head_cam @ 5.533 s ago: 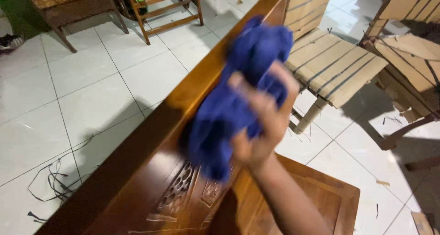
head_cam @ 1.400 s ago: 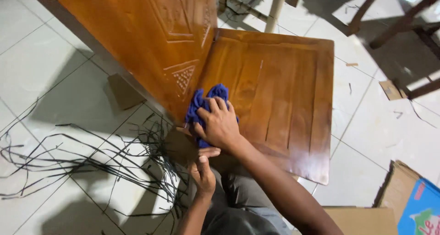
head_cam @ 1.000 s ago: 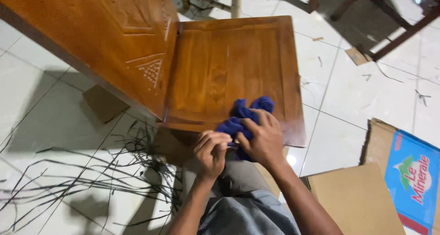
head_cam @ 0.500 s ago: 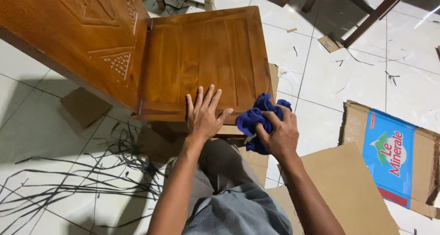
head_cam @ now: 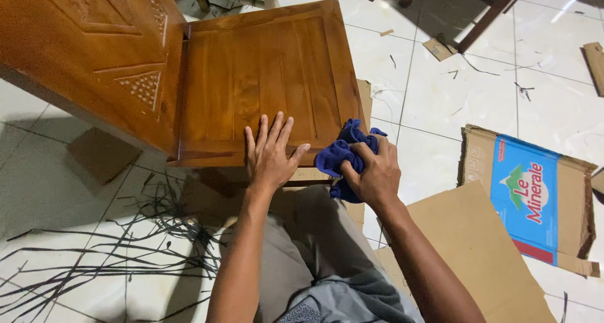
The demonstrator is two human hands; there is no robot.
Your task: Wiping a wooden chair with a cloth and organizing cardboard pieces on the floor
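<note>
A varnished brown wooden chair fills the upper left, its flat seat (head_cam: 264, 65) facing me and its carved backrest (head_cam: 82, 52) rising at the left. My left hand (head_cam: 272, 152) lies flat with spread fingers on the seat's near edge. My right hand (head_cam: 372, 172) grips a crumpled blue cloth (head_cam: 340, 156) and presses it against the seat's near right corner. My legs in grey trousers show below the hands.
Flattened cardboard (head_cam: 478, 254) lies on the white tiled floor at the lower right, with a folded blue-printed carton (head_cam: 525, 197) beside it. Black plastic straps (head_cam: 94, 254) are strewn at the lower left. Other furniture legs (head_cam: 484, 14) stand at the top right.
The cloth went from the backrest's top down to the seat, then across to its near right corner. My left hand came up and now rests flat on the seat edge.
</note>
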